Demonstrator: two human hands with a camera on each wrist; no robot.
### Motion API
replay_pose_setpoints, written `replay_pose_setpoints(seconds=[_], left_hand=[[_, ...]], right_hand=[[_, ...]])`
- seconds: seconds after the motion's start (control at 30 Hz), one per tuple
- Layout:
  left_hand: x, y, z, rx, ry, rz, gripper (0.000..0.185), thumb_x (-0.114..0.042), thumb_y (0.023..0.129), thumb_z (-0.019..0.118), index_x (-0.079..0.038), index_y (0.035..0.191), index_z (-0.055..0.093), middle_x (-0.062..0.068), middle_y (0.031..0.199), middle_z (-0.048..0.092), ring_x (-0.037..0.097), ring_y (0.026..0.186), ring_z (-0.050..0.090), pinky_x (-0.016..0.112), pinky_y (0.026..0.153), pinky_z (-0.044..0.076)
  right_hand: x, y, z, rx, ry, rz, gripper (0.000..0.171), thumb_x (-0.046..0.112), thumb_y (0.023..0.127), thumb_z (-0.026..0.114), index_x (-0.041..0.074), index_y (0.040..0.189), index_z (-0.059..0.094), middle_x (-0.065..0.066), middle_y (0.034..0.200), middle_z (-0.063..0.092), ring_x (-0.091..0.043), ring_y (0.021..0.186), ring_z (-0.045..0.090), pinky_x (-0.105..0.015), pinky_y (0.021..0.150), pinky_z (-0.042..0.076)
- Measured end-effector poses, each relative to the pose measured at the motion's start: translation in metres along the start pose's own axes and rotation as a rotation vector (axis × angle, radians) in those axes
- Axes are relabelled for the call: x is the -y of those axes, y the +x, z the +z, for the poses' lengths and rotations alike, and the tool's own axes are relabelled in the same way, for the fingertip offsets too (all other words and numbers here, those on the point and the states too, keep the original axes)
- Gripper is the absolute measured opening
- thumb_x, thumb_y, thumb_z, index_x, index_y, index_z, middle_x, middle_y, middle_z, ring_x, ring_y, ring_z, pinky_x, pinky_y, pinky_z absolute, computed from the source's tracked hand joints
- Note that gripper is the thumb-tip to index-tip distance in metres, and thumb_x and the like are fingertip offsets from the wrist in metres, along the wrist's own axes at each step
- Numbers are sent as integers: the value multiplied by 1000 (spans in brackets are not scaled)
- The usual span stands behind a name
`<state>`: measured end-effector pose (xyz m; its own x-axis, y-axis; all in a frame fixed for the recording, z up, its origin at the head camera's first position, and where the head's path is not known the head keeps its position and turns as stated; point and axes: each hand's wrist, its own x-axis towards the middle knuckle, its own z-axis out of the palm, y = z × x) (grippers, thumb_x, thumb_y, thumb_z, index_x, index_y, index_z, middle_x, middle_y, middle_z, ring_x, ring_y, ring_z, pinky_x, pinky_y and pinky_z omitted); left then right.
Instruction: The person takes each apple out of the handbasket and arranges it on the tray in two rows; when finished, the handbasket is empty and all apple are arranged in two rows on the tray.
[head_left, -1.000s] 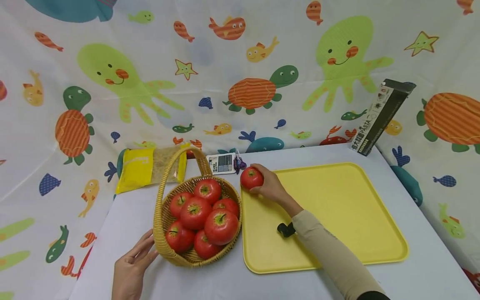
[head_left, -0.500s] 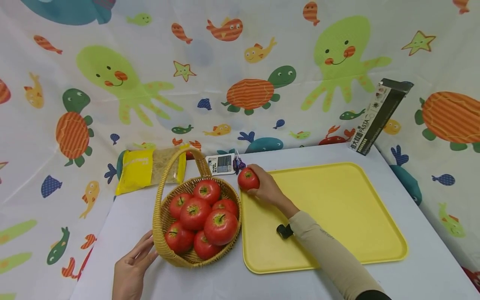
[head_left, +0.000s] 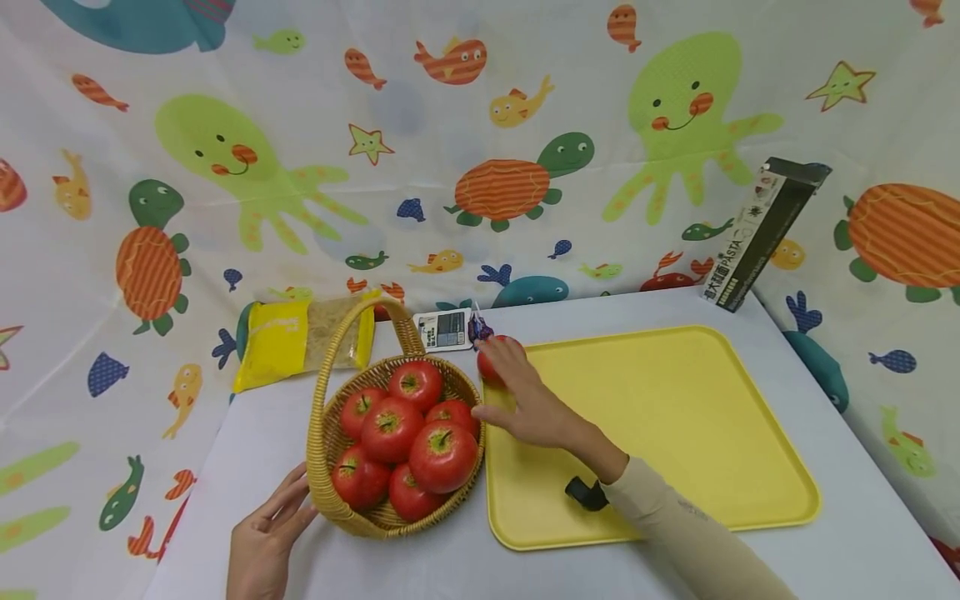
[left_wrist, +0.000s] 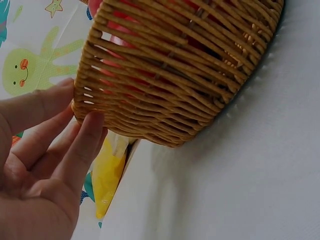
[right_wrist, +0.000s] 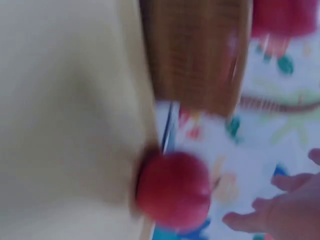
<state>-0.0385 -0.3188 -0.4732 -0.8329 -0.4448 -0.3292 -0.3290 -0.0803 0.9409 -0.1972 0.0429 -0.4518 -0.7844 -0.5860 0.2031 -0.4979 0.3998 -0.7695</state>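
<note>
A wicker basket with an arched handle holds several red apples. My left hand touches the basket's left side; in the left wrist view its fairly straight fingertips are right at the woven rim. One red apple sits at the far left corner of the yellow tray. My right hand is spread over that corner, fingers apart and holding nothing. It partly hides this apple in the head view. The right wrist view is blurred, with the hand apart from the apple.
A yellow bag lies behind the basket. Beside it, near the tray's far left corner, are a white labelled packet and a small purple item. A dark pasta box leans at the back right against the patterned cloth.
My right hand has let go of the apple at the tray's far left corner, spread its fingers and drawn back towards me. The left hand and basket stay put.
</note>
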Motion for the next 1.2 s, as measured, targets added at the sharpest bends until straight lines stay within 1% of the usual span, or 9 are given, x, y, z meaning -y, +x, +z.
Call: replay_pose_setpoints(seconds=[0.17,0.2,0.33,0.47,0.57,0.7,0.97,1.07,1.2], left_hand=[[0,0,2,-13,6,12,52,-2,84,82,0,134,66,-16,129,65,-9,111,62,16,89,56],[0,0,2,-14,10,14,52,-2,84,83,0,134,65,-16,129,64,-9,111,62,15,89,56],[0,0,2,-13,9,9,53,-2,84,83,-1,134,66,-17,128,65,-10,111,61,15,88,55],[1,0,0,-6,-3,7,50,1,84,82,-3,132,68,-21,123,66,-10,110,62,15,88,56],[2,1,-1,-3,11,5,49,-2,84,82,-5,131,69,-22,123,65,-11,110,60,14,88,55],[1,0,0,-10,30,-14,51,-8,84,84,-7,132,69,-22,127,63,-12,111,60,13,88,55],[1,0,0,-11,25,-29,49,-6,84,84,-9,131,70,-23,126,63,-13,110,59,14,89,55],[1,0,0,-18,31,-35,51,-6,84,84,-8,133,69,-20,130,62,-13,110,59,14,89,55],[0,2,1,-20,34,-35,53,-6,84,84,-6,135,67,-17,133,61,-12,111,60,14,89,55]], right_hand=[[24,-17,19,170,78,-30,92,62,93,62,24,165,19,-4,170,16,-30,157,-7,-70,121,12],[26,-19,23,188,82,-33,92,62,92,63,24,164,20,-2,169,18,-28,157,-7,-70,120,13],[30,-23,37,218,67,-67,92,57,89,70,24,163,25,2,166,27,-29,156,-7,-68,122,8],[29,-23,47,213,55,-84,90,52,88,74,23,161,30,7,163,33,-33,156,-4,-66,123,7],[30,-24,50,196,73,-79,89,50,88,75,22,160,31,6,161,36,-35,156,-1,-66,122,9],[32,-25,51,175,104,-82,88,45,89,77,19,160,33,6,161,36,-35,156,3,-66,123,10],[36,-26,47,154,140,-81,84,41,88,80,23,158,37,8,158,39,-34,156,8,-68,121,13],[38,-27,41,136,151,-62,83,41,88,80,24,158,37,8,159,39,-31,156,12,-64,121,23],[39,-29,29,47,180,-83,81,33,88,82,22,156,40,5,157,41,-24,150,29,-54,115,41]])
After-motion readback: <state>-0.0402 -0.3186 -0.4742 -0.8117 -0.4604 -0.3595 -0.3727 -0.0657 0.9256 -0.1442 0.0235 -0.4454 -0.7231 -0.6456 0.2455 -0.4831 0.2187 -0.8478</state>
